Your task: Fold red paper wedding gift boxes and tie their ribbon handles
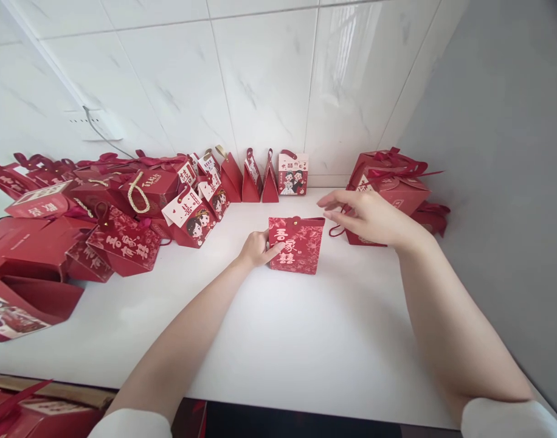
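My left hand (pixel 258 248) grips the left side of a red gift box (pixel 299 246) that stands upright on the white tabletop (pixel 278 334). Pale characters and a flower pattern cover its front, and a small round button sits at its top edge. Just above the box's upper right corner hovers my right hand (pixel 360 216), its fingers apart and nothing visible in them. Behind that hand, a stack of red gift boxes with ribbons (pixel 390 182) is partly covered.
Along the tiled wall stands a small box with a cartoon couple (pixel 293 173) beside narrow red boxes (pixel 270 179). Many red boxes (pixel 128 240) crowd the left side. A carton of red boxes (pixel 41 407) sits below the front edge. A grey wall (pixel 501 182) bounds the right.
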The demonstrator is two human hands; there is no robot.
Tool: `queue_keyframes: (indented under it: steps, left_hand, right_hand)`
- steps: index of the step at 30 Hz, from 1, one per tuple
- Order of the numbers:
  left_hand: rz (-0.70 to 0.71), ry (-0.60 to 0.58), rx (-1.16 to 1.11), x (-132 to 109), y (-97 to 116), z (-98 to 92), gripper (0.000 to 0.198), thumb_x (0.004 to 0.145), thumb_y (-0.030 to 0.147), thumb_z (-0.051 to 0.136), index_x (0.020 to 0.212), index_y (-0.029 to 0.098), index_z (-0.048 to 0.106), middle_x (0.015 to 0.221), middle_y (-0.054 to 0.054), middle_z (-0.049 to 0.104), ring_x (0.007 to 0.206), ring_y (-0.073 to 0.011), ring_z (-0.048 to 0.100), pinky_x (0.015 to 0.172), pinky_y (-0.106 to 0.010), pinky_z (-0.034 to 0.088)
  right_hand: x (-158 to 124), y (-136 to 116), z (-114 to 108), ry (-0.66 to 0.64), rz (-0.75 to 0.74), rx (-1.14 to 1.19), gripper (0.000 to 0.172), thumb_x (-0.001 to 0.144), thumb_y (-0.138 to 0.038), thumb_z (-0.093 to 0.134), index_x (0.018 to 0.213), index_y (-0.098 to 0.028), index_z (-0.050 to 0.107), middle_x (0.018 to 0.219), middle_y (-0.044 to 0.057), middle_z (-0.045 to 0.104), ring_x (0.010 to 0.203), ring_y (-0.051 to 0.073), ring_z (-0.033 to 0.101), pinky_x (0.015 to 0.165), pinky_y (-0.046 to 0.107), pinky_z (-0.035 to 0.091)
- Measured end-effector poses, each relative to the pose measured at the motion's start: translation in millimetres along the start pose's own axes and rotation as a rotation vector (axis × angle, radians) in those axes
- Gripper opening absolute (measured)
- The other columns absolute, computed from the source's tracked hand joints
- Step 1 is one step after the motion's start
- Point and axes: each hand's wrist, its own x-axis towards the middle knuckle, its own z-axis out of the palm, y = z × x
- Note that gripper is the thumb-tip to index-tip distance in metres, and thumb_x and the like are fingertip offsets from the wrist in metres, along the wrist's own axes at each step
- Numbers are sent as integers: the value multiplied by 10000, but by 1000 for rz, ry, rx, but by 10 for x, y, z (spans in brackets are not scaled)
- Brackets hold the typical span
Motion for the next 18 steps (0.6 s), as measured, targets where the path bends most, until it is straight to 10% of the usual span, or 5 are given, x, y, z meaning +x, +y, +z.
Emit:
queue_keyframes:
  steps: [7, 18]
  left_hand:
    - [-12, 4, 11, 8, 28, 3, 444, 852, 545, 491, 912, 143, 671, 795, -84, 741, 712, -239, 703, 659, -310, 506]
    - [8, 7, 48, 12, 33, 15, 449, 857, 564, 476, 894, 158, 663, 728, -60, 724, 675, -224, 694, 629, -297, 490]
  right_hand:
    - [-3, -83, 204, -205, -4, -82, 756, 898, -459, 544, 1549, -226, 238, 1564, 85, 341, 1400, 317, 388, 1113, 449, 398]
    - [-36, -162, 206, -381, 269, -101, 800, 894, -551, 521, 1549, -258, 165, 1268, 155, 628, 980, 320, 677, 723, 362, 534]
